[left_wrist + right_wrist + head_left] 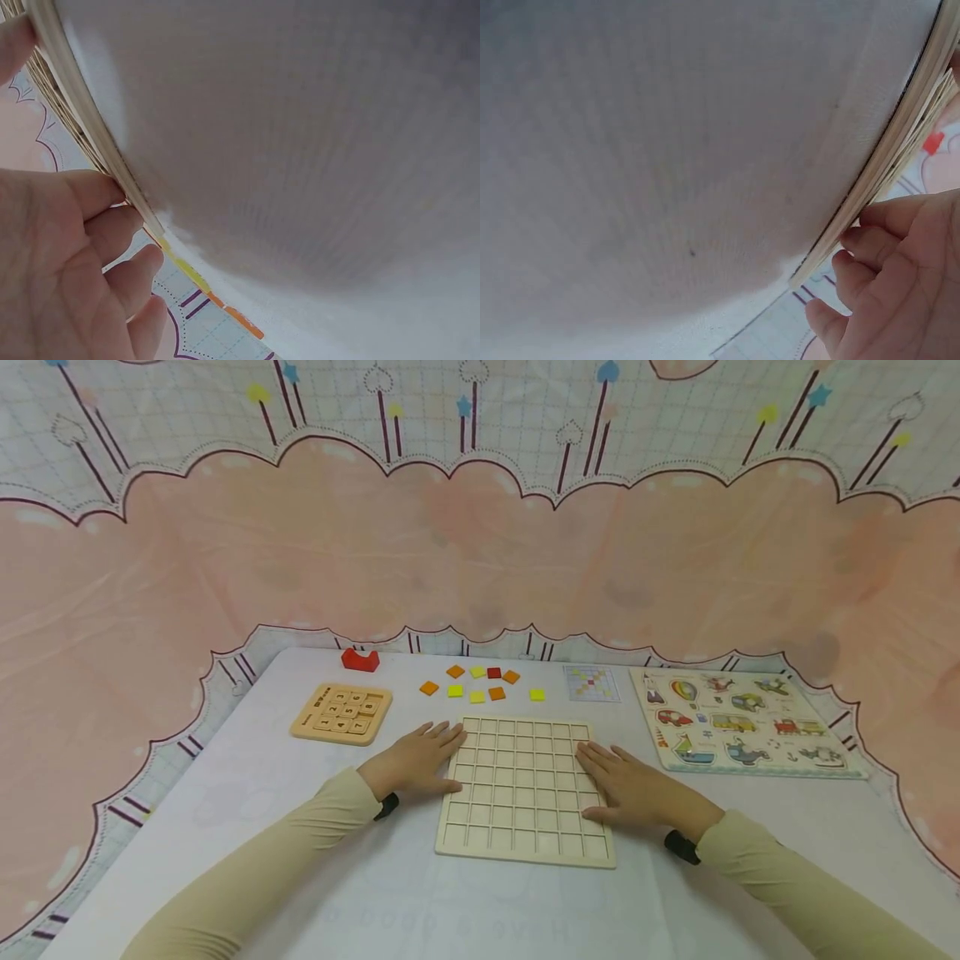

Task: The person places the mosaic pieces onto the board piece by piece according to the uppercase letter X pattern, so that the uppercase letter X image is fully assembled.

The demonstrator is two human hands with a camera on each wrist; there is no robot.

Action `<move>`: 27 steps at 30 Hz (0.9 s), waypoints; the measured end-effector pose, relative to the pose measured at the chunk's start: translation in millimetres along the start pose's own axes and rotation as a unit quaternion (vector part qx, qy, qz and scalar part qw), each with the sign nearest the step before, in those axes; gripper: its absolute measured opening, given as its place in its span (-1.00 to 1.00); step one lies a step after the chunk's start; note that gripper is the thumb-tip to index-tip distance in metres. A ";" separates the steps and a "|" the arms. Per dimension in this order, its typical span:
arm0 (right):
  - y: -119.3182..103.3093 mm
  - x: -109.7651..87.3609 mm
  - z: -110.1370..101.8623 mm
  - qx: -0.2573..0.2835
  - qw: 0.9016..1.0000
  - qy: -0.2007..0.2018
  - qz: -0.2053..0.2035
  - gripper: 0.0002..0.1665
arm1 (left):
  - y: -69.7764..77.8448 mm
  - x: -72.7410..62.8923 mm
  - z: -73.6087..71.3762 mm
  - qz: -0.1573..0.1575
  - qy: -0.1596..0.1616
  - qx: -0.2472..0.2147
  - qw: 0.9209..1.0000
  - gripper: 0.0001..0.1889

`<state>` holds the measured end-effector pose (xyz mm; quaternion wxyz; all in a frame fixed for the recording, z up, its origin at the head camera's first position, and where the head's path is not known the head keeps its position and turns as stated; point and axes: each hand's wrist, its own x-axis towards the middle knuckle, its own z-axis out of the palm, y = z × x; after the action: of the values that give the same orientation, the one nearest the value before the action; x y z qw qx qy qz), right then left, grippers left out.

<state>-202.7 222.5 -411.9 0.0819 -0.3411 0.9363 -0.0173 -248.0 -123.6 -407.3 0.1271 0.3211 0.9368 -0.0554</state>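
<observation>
A pale wooden grid board (pixel 525 787) lies flat on the white table between both hands. At its left edge, my left hand (pixel 418 762) touches the rim with fingertips and thumb spread apart. My right hand (pixel 637 789) rests on the right edge in a similar way, its fingers stretched over the border squares. From the left wrist, the board's side (pixel 97 135) shows low over the cloth, fingertips against it. The right wrist view has the opposite side (pixel 885 150), also met by fingertips. The grid's squares hold no coloured tiles.
Beyond the board lie several loose tiles, among them a yellow tile (pixel 537 695) and a red tile (pixel 493 673). A number puzzle (pixel 342 714) and a red block (pixel 360 660) sit left; a pattern card (pixel 592 683) and a picture puzzle (pixel 746 722) sit right.
</observation>
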 end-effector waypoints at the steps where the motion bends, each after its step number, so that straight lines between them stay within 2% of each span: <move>1: 0.6 0.3 0.1 0.002 1.000 -0.001 0.002 0.07 | 0.2 -0.4 -0.5 0.000 0.001 -0.004 1.000 -0.10; 6: 3.7 0.9 -0.2 0.012 1.000 -0.008 0.005 0.08 | 0.2 -2.2 -2.5 -0.002 0.001 -0.010 1.000 -0.11; 12: 8.0 -1.1 -0.9 0.001 1.000 0.003 -0.022 0.06 | -0.1 -2.3 -2.5 -0.001 0.002 -0.009 1.000 -0.11; 20: 9.7 -1.8 2.7 -0.009 1.000 0.001 -0.027 0.06 | -2.4 -0.9 -5.1 0.008 -0.001 -0.018 1.000 -0.10; 22: 9.6 -2.1 2.6 -0.010 1.000 0.005 -0.029 0.06 | -6.5 1.5 -7.8 0.016 0.013 -0.033 0.999 -0.12; 24: 9.4 -2.1 2.4 -0.012 1.000 0.006 -0.028 0.06 | -12.7 4.8 -12.0 0.023 0.042 -0.062 0.997 -0.16; 27: 9.7 -2.0 2.2 -0.015 1.000 0.007 -0.026 0.06 | -24.8 10.6 -19.8 0.025 0.098 -0.143 0.985 -0.24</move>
<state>-206.9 231.2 -414.6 0.0697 -0.3661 0.9279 -0.0078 -275.3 -133.2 -390.6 0.0807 0.3271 0.9346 0.1139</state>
